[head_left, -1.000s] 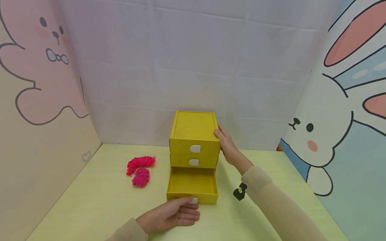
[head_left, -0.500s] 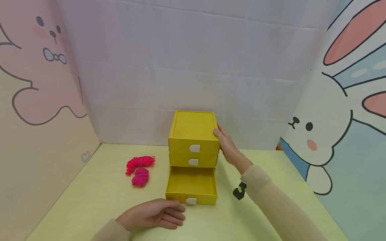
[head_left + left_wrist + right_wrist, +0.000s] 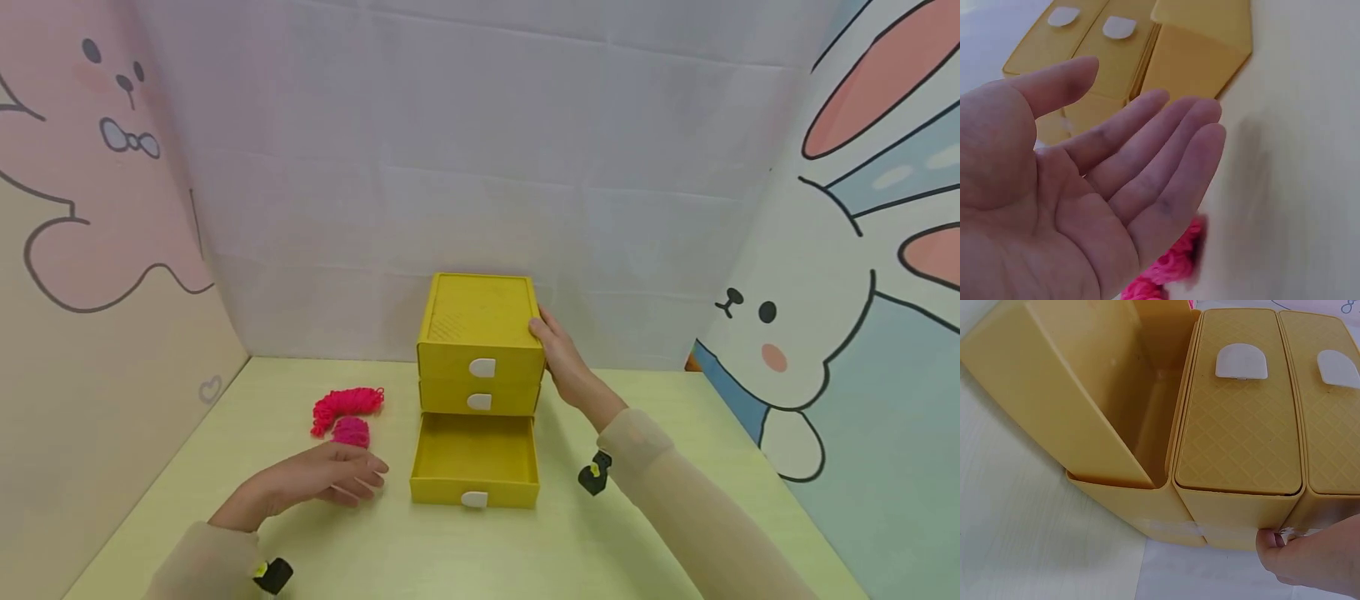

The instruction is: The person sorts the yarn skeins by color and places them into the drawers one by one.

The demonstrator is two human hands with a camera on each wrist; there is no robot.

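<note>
A yellow three-drawer storage box (image 3: 483, 308) stands against the back cloth; its bottom drawer (image 3: 474, 492) is pulled out and bare inside. My right hand (image 3: 570, 367) holds the box's right side, thumb over the top edge and fingers down the side wall. In the right wrist view, bent fingers press near the seam of the upper tiers. My left hand (image 3: 322, 479) is in the air left of the drawer, fingers loosely extended, palm bare in the left wrist view. Just beyond it lie a magenta yarn bundle (image 3: 351, 431), partly hidden by the hand, and a red-pink yarn skein (image 3: 347, 407).
White tabs (image 3: 482, 367) mark the drawer fronts. A white cloth (image 3: 315, 208) hangs behind the pale table (image 3: 465, 558). Printed panels with a bear and a rabbit (image 3: 795, 275) close off both sides. Small black devices (image 3: 595, 473) sit at the wrists.
My left hand has let go of the bottom drawer's tab and moved left, toward the yarn. The drawer stays pulled out. The right hand stays on the box.
</note>
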